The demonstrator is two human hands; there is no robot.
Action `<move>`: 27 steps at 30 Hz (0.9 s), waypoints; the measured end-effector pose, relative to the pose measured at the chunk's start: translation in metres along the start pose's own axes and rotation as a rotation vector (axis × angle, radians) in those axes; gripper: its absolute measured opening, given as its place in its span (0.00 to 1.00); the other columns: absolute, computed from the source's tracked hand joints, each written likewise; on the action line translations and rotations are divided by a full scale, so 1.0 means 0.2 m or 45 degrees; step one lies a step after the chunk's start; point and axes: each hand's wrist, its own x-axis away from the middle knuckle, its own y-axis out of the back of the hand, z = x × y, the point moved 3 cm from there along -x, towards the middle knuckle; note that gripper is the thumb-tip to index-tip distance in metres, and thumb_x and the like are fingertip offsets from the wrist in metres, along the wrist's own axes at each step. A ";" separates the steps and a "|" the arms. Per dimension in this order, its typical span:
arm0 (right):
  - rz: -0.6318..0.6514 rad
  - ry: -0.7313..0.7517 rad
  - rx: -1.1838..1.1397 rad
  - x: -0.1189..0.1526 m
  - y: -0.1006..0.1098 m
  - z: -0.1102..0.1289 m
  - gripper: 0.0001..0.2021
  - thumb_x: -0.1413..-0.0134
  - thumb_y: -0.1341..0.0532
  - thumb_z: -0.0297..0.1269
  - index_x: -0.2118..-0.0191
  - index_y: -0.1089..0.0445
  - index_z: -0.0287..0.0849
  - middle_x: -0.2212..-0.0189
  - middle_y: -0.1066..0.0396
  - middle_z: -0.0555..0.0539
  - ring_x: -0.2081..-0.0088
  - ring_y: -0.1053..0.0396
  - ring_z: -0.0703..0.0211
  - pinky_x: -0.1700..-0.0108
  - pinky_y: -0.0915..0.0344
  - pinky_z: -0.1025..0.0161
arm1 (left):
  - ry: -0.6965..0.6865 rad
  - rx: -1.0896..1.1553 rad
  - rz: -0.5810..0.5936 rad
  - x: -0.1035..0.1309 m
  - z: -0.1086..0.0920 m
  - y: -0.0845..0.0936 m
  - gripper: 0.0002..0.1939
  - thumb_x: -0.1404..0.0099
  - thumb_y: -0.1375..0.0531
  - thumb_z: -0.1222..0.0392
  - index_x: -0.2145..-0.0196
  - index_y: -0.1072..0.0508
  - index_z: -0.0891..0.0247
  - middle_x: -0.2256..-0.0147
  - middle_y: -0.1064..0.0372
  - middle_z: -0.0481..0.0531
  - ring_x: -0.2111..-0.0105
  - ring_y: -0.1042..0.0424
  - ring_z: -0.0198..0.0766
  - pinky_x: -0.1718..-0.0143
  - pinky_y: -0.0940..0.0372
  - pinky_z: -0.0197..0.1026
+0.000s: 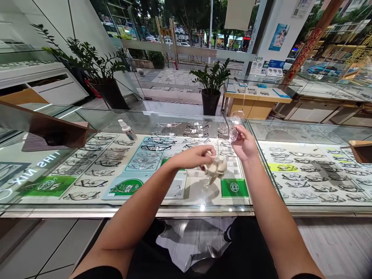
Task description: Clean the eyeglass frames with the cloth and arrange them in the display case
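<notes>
My right hand is raised over the glass counter, its fingers closed on a pair of eyeglasses by one lens, with the frame turned upright and a temple pointing up. Left of it, my left hand grips a crumpled beige cloth, which hangs below the fingers. The cloth and the glasses do not touch. Below the cloth, to its right, a green card with a white logo shows at the counter.
Rows of eyeglasses fill the glass display counter. A white spray bottle is at the back left. Wooden-framed objects stand at the left and right. Potted plants are beyond the counter.
</notes>
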 end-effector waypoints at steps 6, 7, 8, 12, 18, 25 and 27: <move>0.147 -0.185 0.042 0.05 -0.04 0.01 0.14 0.60 0.23 0.41 0.70 0.28 0.48 0.77 0.37 0.55 0.74 0.42 0.63 0.71 0.40 0.63 | 0.035 0.582 -0.400 -0.03 0.05 0.14 0.14 0.41 0.29 0.56 0.62 0.27 0.62 0.70 0.29 0.48 0.73 0.31 0.32 0.71 0.40 0.36; 0.196 -0.227 0.069 0.06 -0.05 0.01 0.14 0.60 0.23 0.41 0.71 0.29 0.47 0.77 0.38 0.55 0.75 0.43 0.64 0.72 0.41 0.63 | 0.039 0.667 -0.434 -0.04 0.06 0.15 0.14 0.42 0.28 0.57 0.63 0.27 0.63 0.69 0.28 0.48 0.72 0.30 0.33 0.71 0.38 0.36; 0.242 -0.260 0.095 0.07 -0.06 0.01 0.15 0.60 0.23 0.41 0.73 0.30 0.46 0.78 0.39 0.55 0.75 0.45 0.65 0.72 0.43 0.63 | 0.045 0.750 -0.460 -0.05 0.07 0.16 0.14 0.43 0.27 0.58 0.64 0.27 0.63 0.69 0.27 0.49 0.72 0.29 0.33 0.71 0.37 0.36; 0.360 -0.334 0.197 0.10 -0.08 -0.01 0.14 0.59 0.23 0.41 0.75 0.28 0.44 0.79 0.40 0.54 0.75 0.46 0.66 0.73 0.46 0.63 | 0.051 1.025 -0.547 -0.05 0.08 0.19 0.15 0.47 0.26 0.65 0.67 0.29 0.62 0.73 0.29 0.45 0.75 0.29 0.31 0.72 0.35 0.34; 0.544 -0.375 0.290 0.13 -0.12 -0.04 0.14 0.58 0.23 0.44 0.77 0.26 0.43 0.83 0.44 0.57 0.77 0.50 0.68 0.73 0.49 0.65 | -0.025 1.238 -0.571 -0.05 0.07 0.21 0.13 0.43 0.28 0.69 0.61 0.26 0.65 0.71 0.26 0.46 0.74 0.26 0.31 0.68 0.28 0.34; 0.558 -0.406 0.304 0.13 -0.13 -0.05 0.13 0.59 0.22 0.44 0.77 0.22 0.43 0.84 0.45 0.57 0.78 0.52 0.68 0.72 0.49 0.65 | -0.045 1.262 -0.520 -0.04 0.07 0.21 0.13 0.39 0.28 0.69 0.57 0.23 0.67 0.71 0.25 0.47 0.75 0.25 0.30 0.69 0.29 0.32; 0.551 -0.406 0.299 0.13 -0.13 -0.05 0.13 0.60 0.22 0.44 0.77 0.22 0.42 0.83 0.42 0.56 0.78 0.51 0.68 0.72 0.49 0.65 | -0.035 1.270 -0.492 -0.04 0.07 0.21 0.09 0.38 0.28 0.68 0.63 0.25 0.66 0.77 0.31 0.43 0.79 0.29 0.29 0.73 0.32 0.32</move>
